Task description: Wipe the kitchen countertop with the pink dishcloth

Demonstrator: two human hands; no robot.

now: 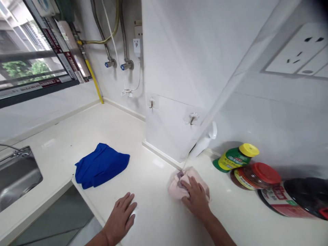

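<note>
Right hand [196, 198]: fingers holding bunched pink cloth [176, 190]; press evenly, flat. Left hand [120, 216]: fingers spread, empty, over worktop [153, 215].

On the tabletop [151, 218], a cloth [175, 191] is partly covered by the right grip [196, 200]. Right of that grip, a bottle [229, 162], a jar [244, 176] and a large container [279, 200] are lined along the wall [276, 126]. Beyond the left grip [120, 218], slightly left, a second cloth [101, 165] is laid; farther left, a sink [20, 174] is set in.
</note>
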